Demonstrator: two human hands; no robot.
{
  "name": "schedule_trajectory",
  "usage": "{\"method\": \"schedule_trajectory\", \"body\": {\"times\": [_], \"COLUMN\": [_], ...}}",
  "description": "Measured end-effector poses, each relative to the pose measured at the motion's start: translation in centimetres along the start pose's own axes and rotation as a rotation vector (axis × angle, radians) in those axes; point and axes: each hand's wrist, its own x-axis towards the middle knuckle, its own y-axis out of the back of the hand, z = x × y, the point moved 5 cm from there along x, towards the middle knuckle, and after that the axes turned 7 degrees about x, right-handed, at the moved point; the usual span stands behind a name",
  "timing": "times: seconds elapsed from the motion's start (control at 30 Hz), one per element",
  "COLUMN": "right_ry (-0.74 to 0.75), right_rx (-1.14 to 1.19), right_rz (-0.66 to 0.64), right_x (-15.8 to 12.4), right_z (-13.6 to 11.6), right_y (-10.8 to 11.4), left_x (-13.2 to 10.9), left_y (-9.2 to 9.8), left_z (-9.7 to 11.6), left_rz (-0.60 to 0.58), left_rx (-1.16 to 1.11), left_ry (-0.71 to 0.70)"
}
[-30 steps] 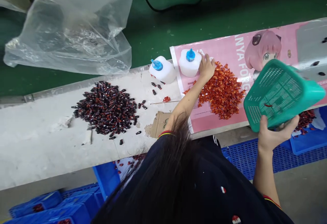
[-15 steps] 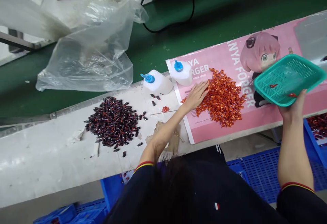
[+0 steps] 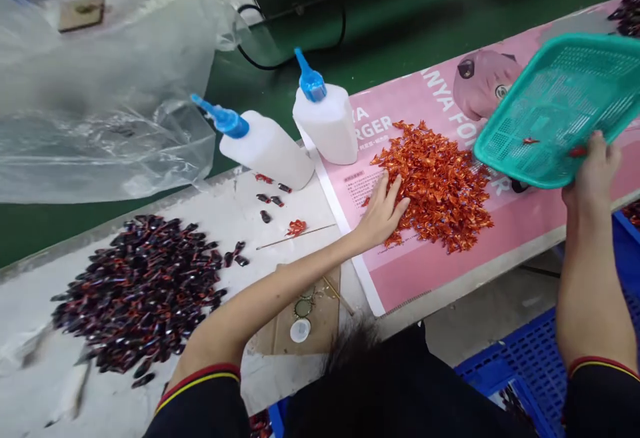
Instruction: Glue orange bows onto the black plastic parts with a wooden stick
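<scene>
My left hand [image 3: 384, 215] lies with its fingers spread against the left side of a heap of small orange pieces [image 3: 435, 188]. The heap rests on a pink printed sheet [image 3: 400, 285]. On the right, my right hand [image 3: 595, 168] grips the near rim of a green plastic basket [image 3: 555, 105], holding it tilted above the sheet. A small red piece [image 3: 531, 141] lies in the basket, and another red piece [image 3: 577, 152] is by my fingers. Left of the sheet sits a heap of small black-and-red pieces [image 3: 140, 291].
Two white bottles with blue nozzles [image 3: 325, 118] stand behind the work area. A thin stick [image 3: 295, 237] and a brown board [image 3: 320, 338] lie on the white tabletop. A clear plastic bag [image 3: 115, 118] is at the back left. Blue crates [image 3: 520, 351] are below the table.
My left hand has slid down along the left edge of the orange heap, its fingers more spread. The basket, still in my right hand, is tilted more. The view has come closer.
</scene>
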Motion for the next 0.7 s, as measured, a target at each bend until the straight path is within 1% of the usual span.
{"method": "schedule_trajectory", "body": {"times": [0.07,0.1,0.13,0.2,0.27,0.37,0.4,0.43,0.47,0.53,0.6,0.63,0.7], "right_ry": [0.096,0.208,0.328,0.5,0.566,0.542,0.54,0.549,0.56,0.57,0.539,0.506,0.38], "right_rx": [0.061,0.094,0.105,0.032,-0.091,-0.191,-0.197,-0.193,-0.183,-0.142,-0.071,-0.029,0.032], "right_rz": [0.07,0.095,0.083,0.1,0.082,-0.035,-0.06,-0.051,-0.012,0.106,0.211,0.251,0.295], "right_x": [-1.8,-3.1,-4.6,-7.7,-10.1,-12.1,-12.4,-12.8,-13.1,-13.5,-13.5,-13.2,-12.0], "right_z": [-3.7,-6.0,-8.3,-12.1,-14.4,-15.8,-16.0,-16.2,-16.4,-16.5,-16.0,-15.7,-14.5], "right_y": [0.5,0.7,0.7,0.6,0.1,-0.5,-0.4,-0.2,0.2,1.3,2.2,2.5,2.8], "left_x": [0.4,0.5,0.5,-0.1,-1.5,-4.6,-5.9,-7.1,-8.5,-11.3,-14.3,-15.8,-18.7], "left_y": [0.1,0.5,1.1,2.7,4.6,6.9,7.5,8.0,8.4,9.1,9.6,9.8,10.0], "left_z": [0.0,-0.1,0.0,0.5,1.3,2.3,2.5,2.7,2.8,2.9,2.8,2.6,2.3], "left_rz": [-0.009,-0.003,0.017,0.082,0.154,0.209,0.213,0.216,0.219,0.226,0.231,0.232,0.244], "left_rx": [-0.04,-0.057,-0.07,-0.08,-0.083,-0.056,-0.043,-0.036,-0.036,-0.051,-0.063,-0.061,-0.049], "left_ry": [0.003,-0.005,-0.024,-0.096,-0.17,-0.199,-0.197,-0.196,-0.198,-0.201,-0.188,-0.177,-0.155]}}
